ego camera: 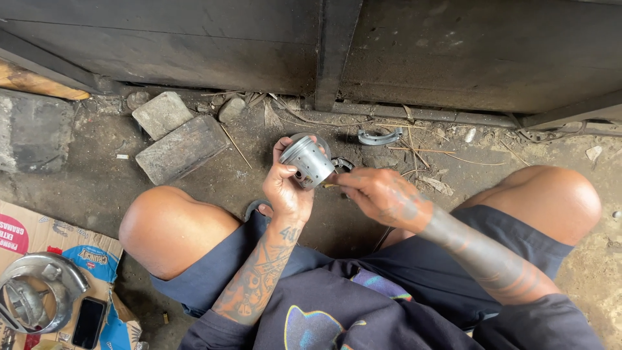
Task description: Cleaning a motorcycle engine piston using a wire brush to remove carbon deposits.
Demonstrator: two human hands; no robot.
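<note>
My left hand [285,188] grips a grey metal piston [308,162], held tilted above the dirt floor between my knees. My right hand [382,194] pinches a small thin tool or part at the piston's lower side, fingertips touching it near its pin hole; what it is stays too small to tell. A round metal part [341,164] lies on the ground just behind the piston, partly hidden by it.
Two stone blocks [181,148] lie at the back left by a dark metal wall [194,45]. A curved metal piece [379,137] rests near the wall. On flattened cardboard [97,256] at lower left sit a metal engine casing [35,301] and a black phone [88,322].
</note>
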